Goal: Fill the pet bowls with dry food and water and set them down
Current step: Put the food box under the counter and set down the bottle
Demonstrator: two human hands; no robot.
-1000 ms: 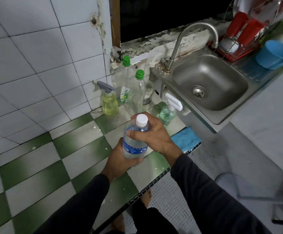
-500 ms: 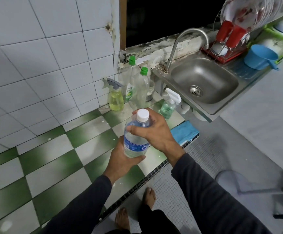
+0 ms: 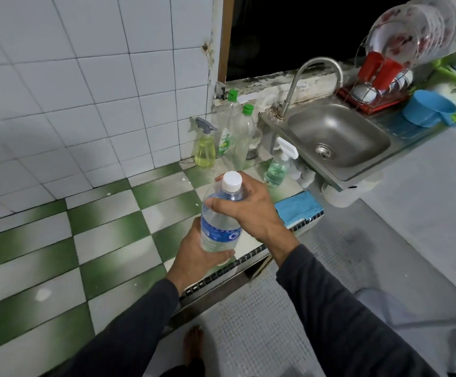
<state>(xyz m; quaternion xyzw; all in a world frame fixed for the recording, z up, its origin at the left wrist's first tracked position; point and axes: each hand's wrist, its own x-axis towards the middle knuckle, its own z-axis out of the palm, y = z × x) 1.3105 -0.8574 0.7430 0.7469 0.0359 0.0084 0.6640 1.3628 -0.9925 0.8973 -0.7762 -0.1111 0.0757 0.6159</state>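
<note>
Both hands, left hand (image 3: 194, 257) and right hand (image 3: 251, 210), grip capped water bottle (image 3: 220, 227).

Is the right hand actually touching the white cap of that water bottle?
Cannot tell. In the head view the right hand curls round the water bottle at its neck, just below the white cap; whether any finger meets the cap is hidden.

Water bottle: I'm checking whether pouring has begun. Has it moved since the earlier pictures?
No. The water bottle keeps its place just left of the blue cloth at the counter edge, upright and capped.
</note>
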